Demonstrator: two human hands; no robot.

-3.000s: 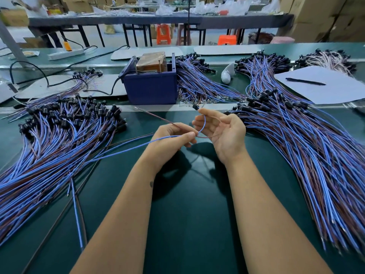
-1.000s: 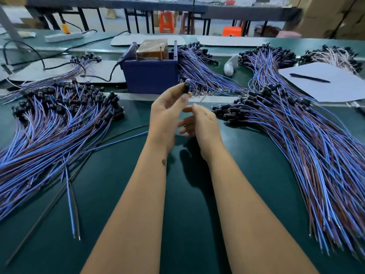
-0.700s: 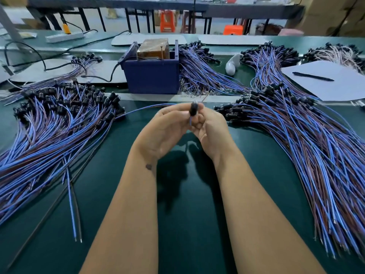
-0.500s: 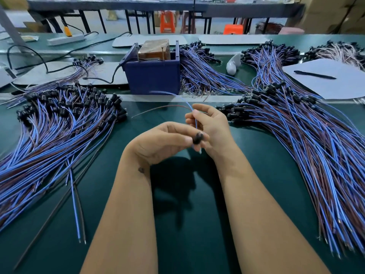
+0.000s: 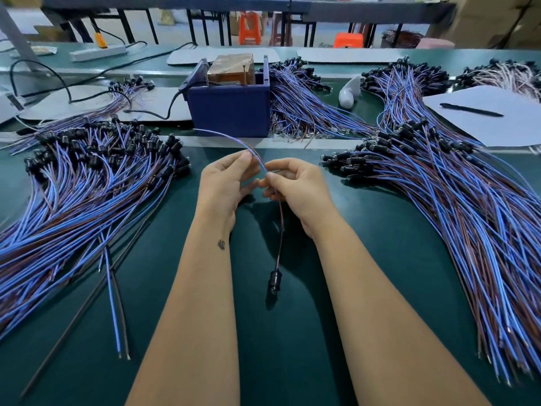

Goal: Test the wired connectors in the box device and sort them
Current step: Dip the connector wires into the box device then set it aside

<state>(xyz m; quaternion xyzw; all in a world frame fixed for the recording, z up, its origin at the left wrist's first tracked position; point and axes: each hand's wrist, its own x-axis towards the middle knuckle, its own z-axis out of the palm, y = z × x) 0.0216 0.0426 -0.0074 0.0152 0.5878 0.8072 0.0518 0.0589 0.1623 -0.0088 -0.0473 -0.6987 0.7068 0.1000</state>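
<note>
Both hands meet over the green table [image 5: 292, 361], sharing 1 wired connector [image 5: 275, 281]. The left hand [image 5: 225, 186] pinches its blue and brown leads [image 5: 234, 140] between thumb and fingertips, and the right hand [image 5: 295, 186] pinches the same leads just beside it, slightly lower. From the right hand the 2 leads hang down between the forearms, so the black connector body dangles just above the table, over its own shadow. The free ends of the leads arch up and left toward the blue box device [image 5: 231, 106], stopping short of its front wall.

The box device stands at the far edge of the work area, with 1 brown block [image 5: 232, 67] inside and 1 black cable [image 5: 146, 112] running off to the left.

5 heaps of wired connectors are in view, each too dense to count: 1 large pile on the left [image 5: 82, 194], 1 large pile on the right [image 5: 439, 206], 1 smaller bunch far left [image 5: 123, 92], 1 behind the box [image 5: 301, 98], and 1 paler bundle at the far right [image 5: 509, 74]. 2 loose leads [image 5: 115, 312], 1 blue and 1 dark, lie near the left pile.

1 white sheet [image 5: 497, 124] carries 1 black pen [image 5: 471, 109]. 1 white power strip [image 5: 98, 52] lies far left.
</note>
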